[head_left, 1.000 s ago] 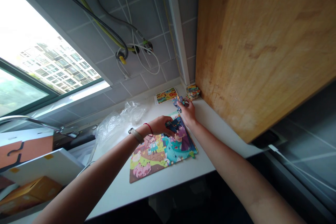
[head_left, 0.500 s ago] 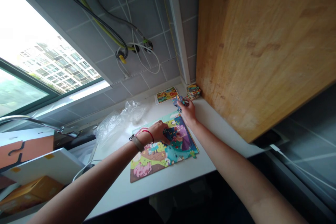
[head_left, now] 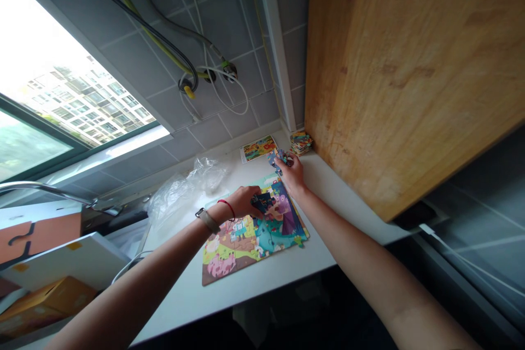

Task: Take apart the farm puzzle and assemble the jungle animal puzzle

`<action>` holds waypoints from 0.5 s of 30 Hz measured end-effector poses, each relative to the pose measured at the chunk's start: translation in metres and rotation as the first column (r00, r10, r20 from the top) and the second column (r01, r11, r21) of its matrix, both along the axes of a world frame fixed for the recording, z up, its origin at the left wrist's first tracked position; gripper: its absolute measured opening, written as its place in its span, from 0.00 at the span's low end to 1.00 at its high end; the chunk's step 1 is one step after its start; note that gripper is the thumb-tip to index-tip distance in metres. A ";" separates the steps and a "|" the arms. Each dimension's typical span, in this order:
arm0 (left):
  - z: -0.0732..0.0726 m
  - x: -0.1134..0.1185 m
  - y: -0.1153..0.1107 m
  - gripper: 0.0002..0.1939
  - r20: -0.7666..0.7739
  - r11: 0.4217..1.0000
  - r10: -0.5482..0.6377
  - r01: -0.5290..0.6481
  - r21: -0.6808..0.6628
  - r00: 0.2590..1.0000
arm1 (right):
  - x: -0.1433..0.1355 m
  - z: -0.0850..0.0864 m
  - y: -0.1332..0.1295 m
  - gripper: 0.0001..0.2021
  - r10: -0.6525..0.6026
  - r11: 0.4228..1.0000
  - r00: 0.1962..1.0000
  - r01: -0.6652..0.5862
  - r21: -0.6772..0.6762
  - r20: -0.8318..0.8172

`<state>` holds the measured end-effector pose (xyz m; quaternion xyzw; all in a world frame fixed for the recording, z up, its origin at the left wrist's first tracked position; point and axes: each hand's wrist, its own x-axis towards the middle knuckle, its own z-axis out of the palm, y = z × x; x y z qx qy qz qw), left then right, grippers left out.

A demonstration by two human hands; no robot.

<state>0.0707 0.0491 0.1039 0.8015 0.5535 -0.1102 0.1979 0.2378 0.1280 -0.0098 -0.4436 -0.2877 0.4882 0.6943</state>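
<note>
A colourful jigsaw puzzle (head_left: 240,243) lies on the white counter, many of its pieces joined. Above its upper middle, my left hand (head_left: 245,202) pinches a dark blue puzzle piece (head_left: 262,203); whether the piece touches the puzzle below I cannot tell. My right hand (head_left: 292,172) is closed around several blue puzzle pieces (head_left: 279,159) just beyond the puzzle's far right corner. One green piece (head_left: 299,241) pokes out past the puzzle's right edge. Behind my right hand stands a stack of puzzle pieces (head_left: 301,143), and left of it lies a small picture card (head_left: 259,149).
Crumpled clear plastic (head_left: 184,186) lies left of the puzzle. A large wooden board (head_left: 410,65) rises on the right. Cables and hoses (head_left: 197,74) hang on the tiled wall. Boxes (head_left: 49,303) and a faucet (head_left: 53,191) are at the left.
My left hand has moved slightly left, and more of the dark blue piece shows in its fingers. My right hand stays almost in place with its pieces.
</note>
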 end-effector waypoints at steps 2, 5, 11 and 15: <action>0.006 -0.003 0.004 0.24 0.020 1.000 0.000 0.001 -0.001 1.000 | 0.000 -0.001 0.001 0.27 -0.002 1.000 1.000 0.002 -0.002 0.005; 0.012 -0.008 0.011 0.24 0.051 1.000 -0.001 0.000 0.026 0.999 | 0.000 -0.002 0.001 0.27 -0.006 1.000 1.000 0.006 -0.004 0.011; 0.017 -0.012 0.012 0.20 0.099 0.995 0.008 -0.018 0.100 0.995 | 0.000 -0.002 0.001 0.27 -0.006 1.000 1.000 0.006 0.004 0.019; 0.024 -0.016 0.012 0.20 0.127 0.989 0.012 -0.030 0.143 0.992 | -0.001 0.000 -0.001 0.28 -0.015 1.000 1.000 0.015 0.005 0.025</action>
